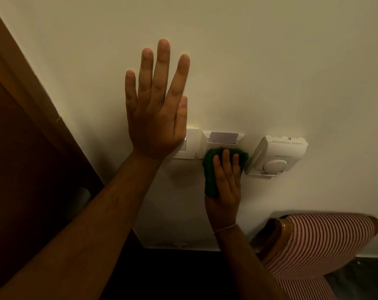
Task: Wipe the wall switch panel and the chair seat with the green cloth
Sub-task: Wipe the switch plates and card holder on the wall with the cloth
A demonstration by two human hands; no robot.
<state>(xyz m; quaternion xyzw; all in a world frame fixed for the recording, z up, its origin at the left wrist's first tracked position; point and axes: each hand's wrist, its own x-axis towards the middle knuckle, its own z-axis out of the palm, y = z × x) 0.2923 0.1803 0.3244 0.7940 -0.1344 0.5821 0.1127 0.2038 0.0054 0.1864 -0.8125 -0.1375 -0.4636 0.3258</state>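
At the far left of the frame a dark wooden door frame runs diagonally down, and nothing there bears on the wiping. Just right of it, in the upper centre, the left hand is spread flat with fingers extended against the cream wall, holding nothing; its heel overlaps the left part of the wall switch panel, so a slip or extra lean there could press a rocker and flip the lights by accident. To its right sits the key-card holder with a pale card standing in its slot. The green cloth is bunched under the right hand, whose fingers lie flat over it and press it to the wall at the lower edge of that holder. An upward stroke from here could catch the card and knock it out, which I judge would cut the room's power. Just right of the cloth, nearly touching it, is the white thermostat with its round dial; a sideways sweep could nudge the dial or snag the cloth on the casing's corner. If the cloth is damp, which cannot be told here, moisture near the slot and switches would be a hazard. At the lower right the striped chair stands against the wall; its seat is barely in view and appears not yet wiped.
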